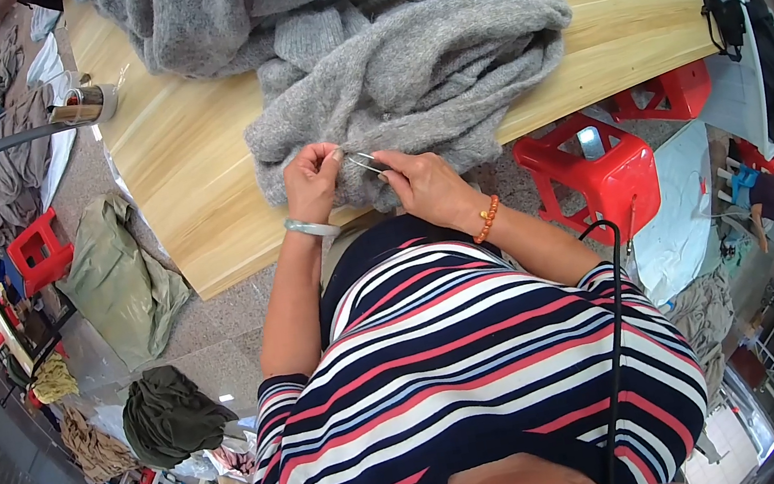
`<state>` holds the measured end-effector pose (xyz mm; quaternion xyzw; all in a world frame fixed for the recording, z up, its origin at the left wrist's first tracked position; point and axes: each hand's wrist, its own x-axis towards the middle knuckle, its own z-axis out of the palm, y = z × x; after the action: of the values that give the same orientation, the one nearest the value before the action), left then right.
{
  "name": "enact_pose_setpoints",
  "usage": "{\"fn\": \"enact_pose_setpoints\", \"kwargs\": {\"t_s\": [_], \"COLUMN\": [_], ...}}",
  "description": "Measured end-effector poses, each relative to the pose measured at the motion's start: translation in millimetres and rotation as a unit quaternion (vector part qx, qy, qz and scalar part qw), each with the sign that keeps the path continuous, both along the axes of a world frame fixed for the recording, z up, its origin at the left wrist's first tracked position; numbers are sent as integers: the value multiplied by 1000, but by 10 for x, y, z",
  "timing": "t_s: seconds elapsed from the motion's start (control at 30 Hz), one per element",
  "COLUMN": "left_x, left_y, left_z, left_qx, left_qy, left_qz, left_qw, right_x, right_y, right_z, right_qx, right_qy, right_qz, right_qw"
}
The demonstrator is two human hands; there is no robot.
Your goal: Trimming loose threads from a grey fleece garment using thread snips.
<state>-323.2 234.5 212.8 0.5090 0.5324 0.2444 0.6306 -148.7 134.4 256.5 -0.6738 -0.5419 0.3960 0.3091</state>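
Shirt (465, 351); knitwear (380, 71) on table (184, 173); perhaps garments (171, 415) around.

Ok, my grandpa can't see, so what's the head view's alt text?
The person's right hand holds a small, thin, silvery metal tool, the left hand beside its tip, over fuzzy grey knitted fabric heaped on a pale wood-grain table. Red plastic stools stand nearby.

A garment workshop: grey knitwear (400, 68) heaped across a bench (176, 154) at twelve o'clock, dark green cloth (172, 418) piled at eight, brownish garments (15, 164) near ten, a red plastic stool (633, 164) near three.
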Motion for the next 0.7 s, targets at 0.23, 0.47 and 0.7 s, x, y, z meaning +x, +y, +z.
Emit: {"fn": "enact_pose_setpoints", "kwargs": {"t_s": [0.23,0.47,0.7], "left_x": [-110,60,210], "left_y": [23,-162,-260], "left_z": [-23,165,256], "left_qx": [-152,315,549], "left_qy": [-88,113,152], "left_qz": [-35,-93,-69], "left_qw": [984,938,819], "right_x": [-24,-3,-167], "right_y": [-40,5,-18], "right_z": [42,99,11], "right_qx": [-28,-74,-5], "right_qy": [89,100,120], "right_qz": [-17,-52,-99], "right_qw": [995,991,988]}}
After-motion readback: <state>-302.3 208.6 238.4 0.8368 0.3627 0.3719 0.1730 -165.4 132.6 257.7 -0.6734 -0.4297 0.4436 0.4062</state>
